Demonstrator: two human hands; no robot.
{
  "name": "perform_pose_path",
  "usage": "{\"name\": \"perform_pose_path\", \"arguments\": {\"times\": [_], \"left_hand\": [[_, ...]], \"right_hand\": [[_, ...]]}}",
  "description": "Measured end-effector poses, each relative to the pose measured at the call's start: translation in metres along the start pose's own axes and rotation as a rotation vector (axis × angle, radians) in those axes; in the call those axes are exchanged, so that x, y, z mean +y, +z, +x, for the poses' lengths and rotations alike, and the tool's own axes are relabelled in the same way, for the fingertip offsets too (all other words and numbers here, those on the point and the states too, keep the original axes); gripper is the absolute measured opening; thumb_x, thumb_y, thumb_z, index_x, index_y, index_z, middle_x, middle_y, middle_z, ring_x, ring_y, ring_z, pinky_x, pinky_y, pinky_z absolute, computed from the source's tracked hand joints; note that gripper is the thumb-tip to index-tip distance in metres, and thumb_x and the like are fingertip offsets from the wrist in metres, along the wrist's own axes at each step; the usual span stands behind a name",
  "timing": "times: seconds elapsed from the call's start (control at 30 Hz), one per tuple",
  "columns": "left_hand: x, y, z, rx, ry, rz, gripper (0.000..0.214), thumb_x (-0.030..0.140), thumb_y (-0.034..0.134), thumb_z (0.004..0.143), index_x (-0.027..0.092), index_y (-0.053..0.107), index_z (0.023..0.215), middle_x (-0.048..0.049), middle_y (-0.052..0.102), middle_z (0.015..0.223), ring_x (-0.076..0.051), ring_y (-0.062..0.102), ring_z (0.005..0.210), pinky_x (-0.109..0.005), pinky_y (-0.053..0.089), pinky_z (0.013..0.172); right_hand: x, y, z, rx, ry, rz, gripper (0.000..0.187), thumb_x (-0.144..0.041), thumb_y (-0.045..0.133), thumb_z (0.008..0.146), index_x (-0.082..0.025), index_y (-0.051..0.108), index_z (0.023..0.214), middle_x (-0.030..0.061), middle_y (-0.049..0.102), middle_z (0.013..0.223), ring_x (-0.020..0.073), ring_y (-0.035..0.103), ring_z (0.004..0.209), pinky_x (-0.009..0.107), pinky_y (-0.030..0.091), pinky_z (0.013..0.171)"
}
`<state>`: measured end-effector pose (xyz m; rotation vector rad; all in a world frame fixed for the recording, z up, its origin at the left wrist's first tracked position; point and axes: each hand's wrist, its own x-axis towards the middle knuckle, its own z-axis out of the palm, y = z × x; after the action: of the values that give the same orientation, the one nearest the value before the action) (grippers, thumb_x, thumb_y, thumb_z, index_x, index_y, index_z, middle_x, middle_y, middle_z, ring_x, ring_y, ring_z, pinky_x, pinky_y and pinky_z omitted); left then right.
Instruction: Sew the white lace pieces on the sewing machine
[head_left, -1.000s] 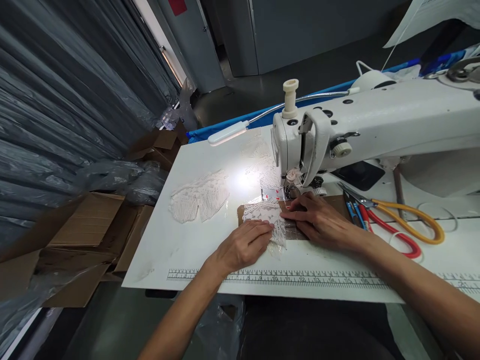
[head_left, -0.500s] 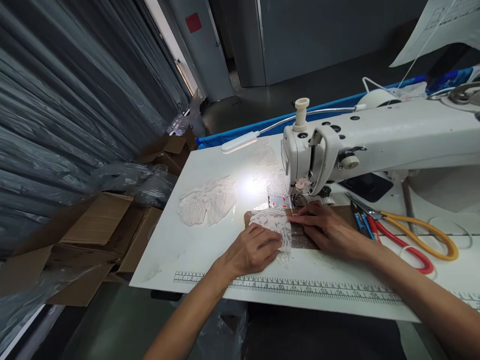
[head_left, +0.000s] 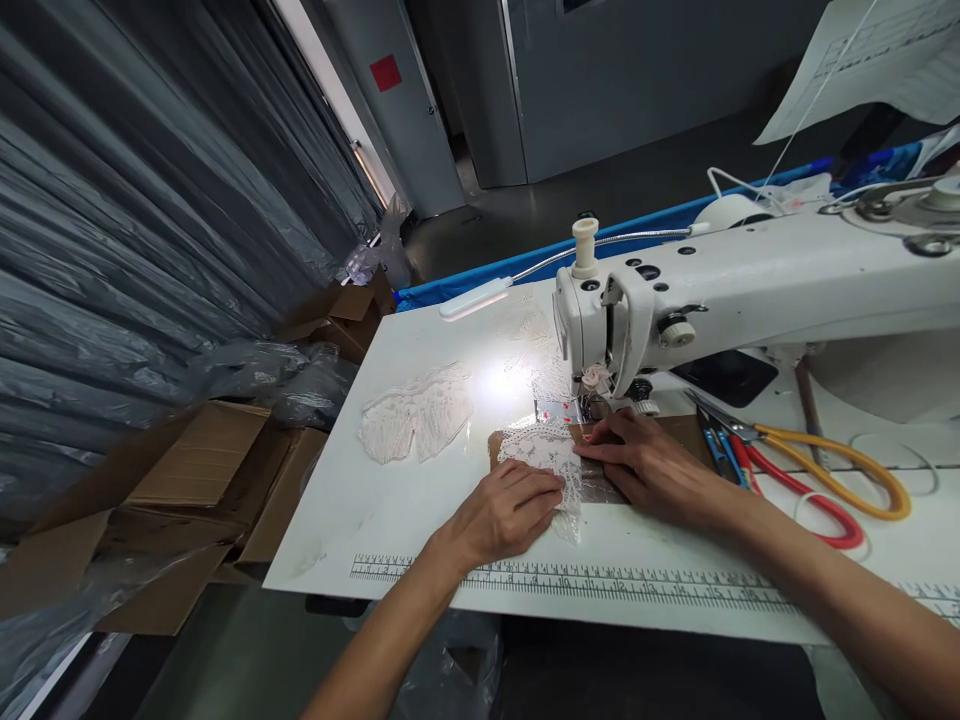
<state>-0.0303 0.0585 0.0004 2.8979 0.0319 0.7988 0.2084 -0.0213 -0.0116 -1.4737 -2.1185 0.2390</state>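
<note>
A white lace piece [head_left: 541, 447] lies on a brown board [head_left: 679, 440] in front of the sewing machine's needle area. My left hand [head_left: 510, 505] rests palm down on the lace, fingers side by side and slightly bent, pressing its lower left part. At the lace's right edge, my right hand [head_left: 637, 460] touches it with an outstretched index finger; its other fingers are bent over the board, just below the presser foot. The sewing machine [head_left: 600, 320] stands behind my right hand. More lace [head_left: 547, 375] lies beside the needle, partly behind the machine head.
A cut lace piece [head_left: 416, 412] lies left on the white table [head_left: 330, 520]. Orange-and-red-handled scissors [head_left: 832, 450] and blue snips [head_left: 724, 450] lie right. A lit lamp [head_left: 476, 298] lights the tabletop. A printed ruler [head_left: 585, 580] follows the front edge. Open cartons [head_left: 195, 460] stand left.
The camera view has shifted slightly, so the table and machine sit a little differently. My hands stay at the lace, with the right fingers moved only slightly.
</note>
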Motion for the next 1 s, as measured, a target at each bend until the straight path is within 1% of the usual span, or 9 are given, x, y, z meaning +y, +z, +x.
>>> {"name": "perform_pose_path", "arguments": {"times": [0.13, 0.27, 0.33, 0.43, 0.5, 0.6, 0.7, 0.8, 1.0], "left_hand": [[-0.001, 0.001, 0.0, 0.004, 0.001, -0.013, 0.018, 0.008, 0.059, 0.088, 0.011, 0.06, 0.106, -0.0117, 0.071, 0.105, -0.02, 0.069, 0.094, -0.036, 0.059, 0.079], [-0.002, 0.002, 0.0, 0.017, 0.003, -0.03, 0.018, 0.008, 0.059, 0.088, 0.013, 0.06, 0.105, -0.0113, 0.071, 0.106, -0.02, 0.069, 0.097, -0.037, 0.059, 0.08], [-0.002, 0.001, 0.0, 0.018, -0.001, -0.04, 0.019, 0.008, 0.059, 0.088, 0.013, 0.06, 0.106, -0.0111, 0.071, 0.106, -0.021, 0.069, 0.098, -0.038, 0.06, 0.08], [-0.002, 0.001, 0.001, 0.009, -0.01, -0.049, 0.019, 0.008, 0.058, 0.089, 0.014, 0.059, 0.107, -0.0108, 0.071, 0.105, -0.021, 0.069, 0.099, -0.038, 0.06, 0.081], [-0.002, 0.0, 0.002, -0.002, -0.013, -0.052, 0.019, 0.008, 0.058, 0.089, 0.014, 0.059, 0.107, -0.0105, 0.071, 0.105, -0.02, 0.069, 0.099, -0.037, 0.06, 0.08], [-0.002, 0.0, 0.002, -0.012, -0.011, -0.053, 0.019, 0.008, 0.058, 0.089, 0.014, 0.059, 0.107, -0.0104, 0.072, 0.105, -0.02, 0.068, 0.099, -0.037, 0.059, 0.08], [-0.002, 0.0, 0.003, -0.004, -0.005, -0.046, 0.017, 0.009, 0.059, 0.089, 0.013, 0.06, 0.105, -0.0108, 0.072, 0.105, -0.019, 0.069, 0.096, -0.037, 0.059, 0.081], [-0.003, 0.002, 0.003, 0.007, -0.001, -0.025, 0.015, 0.009, 0.06, 0.088, 0.012, 0.061, 0.103, -0.0107, 0.072, 0.104, -0.019, 0.069, 0.092, -0.036, 0.059, 0.08], [-0.003, 0.005, 0.0, 0.015, -0.023, -0.017, 0.014, 0.009, 0.058, 0.088, 0.013, 0.063, 0.101, -0.0082, 0.072, 0.104, -0.018, 0.069, 0.093, -0.035, 0.058, 0.08]], "right_hand": [[0.0, -0.005, 0.001, -0.012, 0.032, 0.05, 0.037, -0.015, 0.046, 0.088, -0.021, 0.07, 0.117, 0.0129, 0.065, 0.115, 0.029, 0.057, 0.107, 0.052, 0.047, 0.095], [0.003, -0.009, 0.006, -0.039, 0.032, 0.117, 0.044, -0.015, 0.041, 0.091, -0.021, 0.064, 0.128, 0.0126, 0.066, 0.114, 0.0261, 0.061, 0.101, 0.047, 0.051, 0.09], [0.005, -0.008, 0.008, -0.055, 0.012, 0.079, 0.044, -0.015, 0.043, 0.09, -0.023, 0.064, 0.128, 0.0125, 0.066, 0.113, 0.0269, 0.061, 0.1, 0.049, 0.05, 0.089], [0.004, -0.006, 0.009, -0.064, 0.005, 0.0, 0.039, -0.017, 0.048, 0.089, -0.024, 0.067, 0.122, 0.013, 0.064, 0.114, 0.0295, 0.059, 0.103, 0.053, 0.048, 0.089], [0.001, -0.006, 0.007, -0.056, 0.006, -0.013, 0.038, -0.017, 0.049, 0.089, -0.022, 0.068, 0.121, 0.0135, 0.064, 0.113, 0.0293, 0.058, 0.104, 0.052, 0.048, 0.09], [-0.008, -0.01, 0.0, -0.042, 0.02, -0.004, 0.041, -0.015, 0.047, 0.09, -0.022, 0.064, 0.126, 0.0142, 0.062, 0.114, 0.0285, 0.056, 0.106, 0.05, 0.048, 0.091], [-0.016, -0.012, -0.009, -0.081, 0.017, -0.004, 0.046, -0.015, 0.046, 0.09, -0.027, 0.059, 0.132, 0.0133, 0.059, 0.116, 0.0287, 0.054, 0.109, 0.048, 0.048, 0.091], [-0.017, -0.007, -0.016, -0.121, 0.007, -0.055, 0.048, -0.017, 0.047, 0.092, -0.032, 0.054, 0.137, 0.0123, 0.058, 0.117, 0.0291, 0.055, 0.108, 0.049, 0.048, 0.088], [-0.016, 0.004, -0.021, -0.098, 0.043, -0.155, 0.049, -0.014, 0.046, 0.09, -0.031, 0.057, 0.134, 0.0133, 0.056, 0.12, 0.0298, 0.054, 0.107, 0.047, 0.048, 0.084]]}}
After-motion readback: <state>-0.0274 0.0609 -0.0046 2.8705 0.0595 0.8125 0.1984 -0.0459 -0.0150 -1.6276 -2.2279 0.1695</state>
